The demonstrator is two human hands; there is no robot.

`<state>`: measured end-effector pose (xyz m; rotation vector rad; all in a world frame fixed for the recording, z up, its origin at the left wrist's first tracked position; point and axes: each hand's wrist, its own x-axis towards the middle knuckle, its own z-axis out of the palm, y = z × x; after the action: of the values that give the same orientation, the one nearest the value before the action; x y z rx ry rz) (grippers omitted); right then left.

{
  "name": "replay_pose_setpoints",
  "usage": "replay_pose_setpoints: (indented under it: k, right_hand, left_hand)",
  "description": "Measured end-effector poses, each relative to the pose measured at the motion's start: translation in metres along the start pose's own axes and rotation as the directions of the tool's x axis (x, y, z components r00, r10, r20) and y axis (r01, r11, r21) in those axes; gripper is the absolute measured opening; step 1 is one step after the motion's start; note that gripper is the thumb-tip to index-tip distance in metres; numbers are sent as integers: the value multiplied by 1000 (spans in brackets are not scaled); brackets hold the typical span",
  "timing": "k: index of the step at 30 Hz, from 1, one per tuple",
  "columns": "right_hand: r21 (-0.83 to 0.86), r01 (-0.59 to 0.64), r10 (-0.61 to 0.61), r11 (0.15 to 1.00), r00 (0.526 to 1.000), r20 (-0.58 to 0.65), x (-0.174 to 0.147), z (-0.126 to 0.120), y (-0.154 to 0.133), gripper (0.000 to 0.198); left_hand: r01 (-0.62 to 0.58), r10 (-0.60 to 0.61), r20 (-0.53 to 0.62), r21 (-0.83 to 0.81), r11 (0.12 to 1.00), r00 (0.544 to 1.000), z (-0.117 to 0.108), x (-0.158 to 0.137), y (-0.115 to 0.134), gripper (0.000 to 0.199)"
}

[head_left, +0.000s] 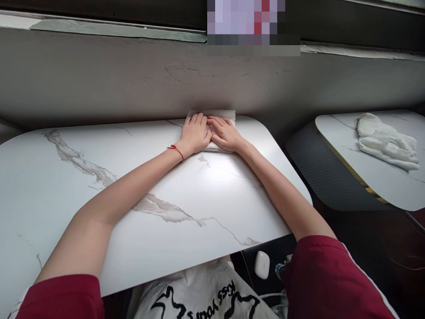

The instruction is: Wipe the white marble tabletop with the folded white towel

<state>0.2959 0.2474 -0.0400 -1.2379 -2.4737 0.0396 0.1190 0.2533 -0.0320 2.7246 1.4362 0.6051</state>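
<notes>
A white cloth [228, 115] lies flat at the far edge of the white marble-patterned tabletop [212, 190], close to the wall. My left hand [195, 133] rests palm down on its left part, fingers stretched forward. On the cloth's right part lies my right hand [226, 133], also palm down with the fingers extended toward the left. The two hands sit side by side, thumbs nearly touching. Most of the cloth is hidden under them; its back and front edges show. Around my left wrist is a red string bracelet [177, 150].
A grey wall [133, 79] stands right behind the tabletop. At the right, a second marble-patterned surface [345, 146] carries a crumpled white cloth [388, 141]. Below the near edge, a small white case [262, 265] lies on a dark surface, beside a printed white fabric [199, 292].
</notes>
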Motion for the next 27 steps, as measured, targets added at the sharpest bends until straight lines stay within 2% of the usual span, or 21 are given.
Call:
replay_pose_setpoints:
  k: [8,13,21,27]
  right_hand:
    - [-32,-54,54,998,999,-8,-10,1,-15,56]
    - [-91,-124,123,988,992,-13,-35,-1,-36,58]
    - [-195,-247,245,949,969,-33,-109,-11,-81,60]
    - [-236,-344,326,909,938,-113,-166,-18,-125,62]
  left_hand:
    - [-45,45,44,0,999,998,-3,-7,0,52]
    - [-149,149,83,-5,989,985,-6,-19,7,58]
    - [-300,301,159,-37,953,940,-11,-59,55,63]
    - [-424,431,167,-79,902,887,-17,-93,91,62]
